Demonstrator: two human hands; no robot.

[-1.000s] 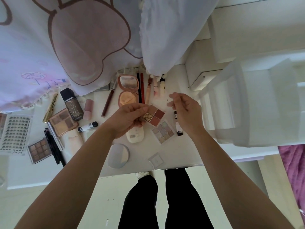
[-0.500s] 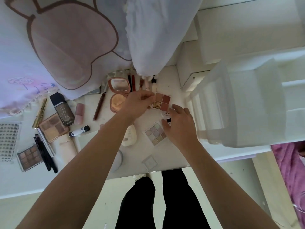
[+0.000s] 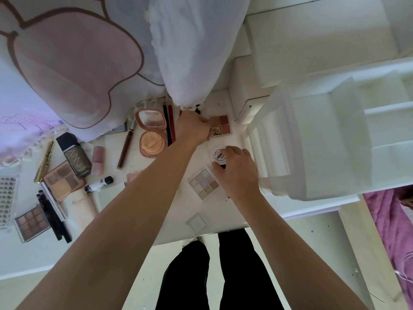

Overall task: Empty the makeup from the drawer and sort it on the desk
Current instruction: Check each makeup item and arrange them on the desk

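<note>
Your left hand: pinches four-pan palette, centre frame.
Your right hand: fingers curled over round white jar.

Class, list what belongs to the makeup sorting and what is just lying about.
Job: left hand holding four-pan palette; right hand gripping round jar; pale nine-pan palette; open compact.
Lying about: pink bear-print fabric; white curtain; purple cloth.

The left forearm stretches farther forward than the right forearm. The left hand is knuckles-up, with fingers curled and pinching a small palette by its edge. The right hand is palm down and seems to clasp a round jar with bent fingers.
</note>
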